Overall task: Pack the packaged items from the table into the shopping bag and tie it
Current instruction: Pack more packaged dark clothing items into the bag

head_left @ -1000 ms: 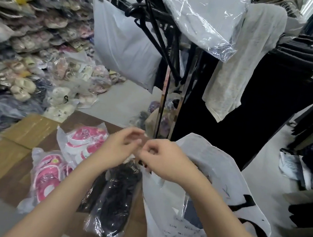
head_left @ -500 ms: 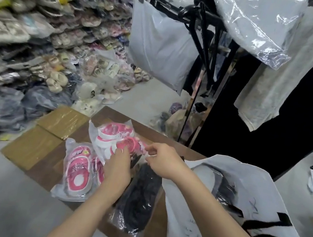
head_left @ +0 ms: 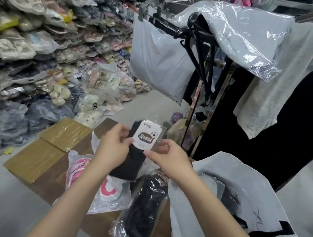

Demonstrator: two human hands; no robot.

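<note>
Head view: at the centre of the frame both hands hold up a clear packet of black socks (head_left: 135,156) with a white card label bearing a football picture. The left hand (head_left: 113,148) pinches the packet's left edge beside the label, thumb on the front; the right hand (head_left: 167,159) pinches its right edge with fingers curled closed on the plastic. The packet hangs above the wooden table (head_left: 50,183), lifted clear of it.

Below the hands, on the table, lies a clear bag of pink and white slippers (head_left: 81,170), partly hidden by the left forearm. Just to its right lies a clear bag with a black item (head_left: 143,213), reaching toward the table's near edge. At the lower right of the frame stands the white shopping bag (head_left: 259,215) with black lettering, its mouth open and something dark inside.

Two flat brown boxes (head_left: 49,149) sit at the table's left end. Stacks of bagged shoes (head_left: 31,38) fill the upper left; a clothes rack (head_left: 210,65) with black hangers stands upper right
</note>
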